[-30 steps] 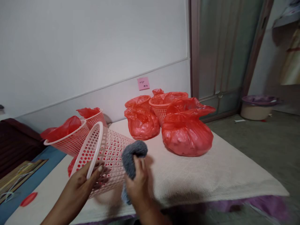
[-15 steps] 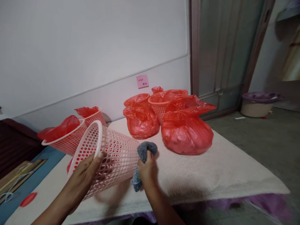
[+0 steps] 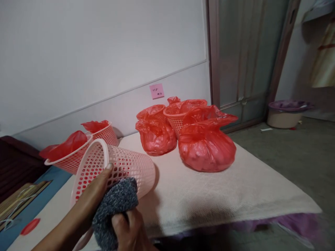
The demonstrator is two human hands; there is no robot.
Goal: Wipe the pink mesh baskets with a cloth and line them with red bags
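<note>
A pink perforated plastic wastebasket (image 3: 131, 160) lies tilted on its side above the cream-covered table, its open rim facing left. My left hand (image 3: 91, 188) grips it near the rim, thumb along the outside; its other fingers are hidden. Bunched in my right hand (image 3: 131, 226) is a dark grey fuzzy cloth (image 3: 116, 202), held against the near lower side of the wastebasket. The fingers of that hand are closed around the cloth, just right of my left forearm.
Two knotted red plastic bags (image 3: 208, 150) stand on the cream cover (image 3: 204, 195), with red-lined baskets (image 3: 176, 120) behind. More baskets (image 3: 68, 158) are at the left. A red oval piece (image 3: 30, 226) lies front left. A pink note (image 3: 156, 91) is on the wall.
My right hand has moved the cloth from the wastebasket's base left and down to its near side, closer to me. My left hand keeps its grip.
</note>
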